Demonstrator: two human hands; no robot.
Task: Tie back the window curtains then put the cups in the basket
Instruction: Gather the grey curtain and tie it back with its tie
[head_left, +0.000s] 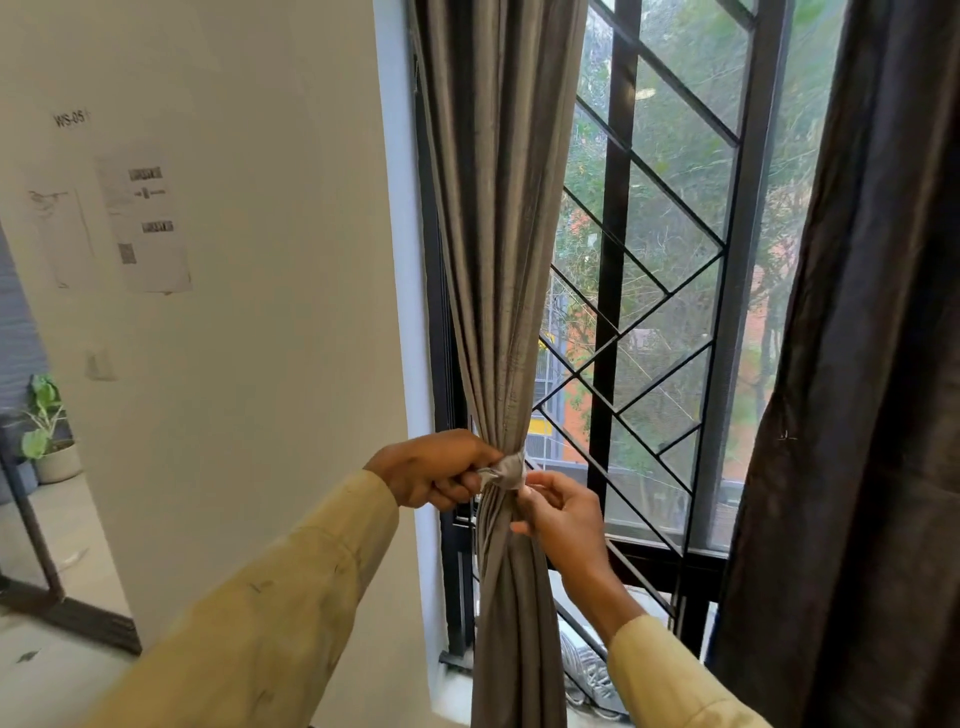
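A grey left curtain (498, 234) hangs gathered into a narrow bundle at the left side of the window. A grey fabric tie band (505, 473) is wrapped around it at waist height. My left hand (436, 470) grips one end of the band on the bundle's left side, fingers curled. On the right side my right hand (558, 512) pinches the band at the knot. A dark right curtain (852, 389) hangs loose along the right edge. No cups or basket are in view.
The window (660, 291) has a black metal grille with diagonal bars and a mesh screen. A white wall (249, 338) with taped papers stands to the left. Far left, a potted plant (44, 431) sits beside a black frame.
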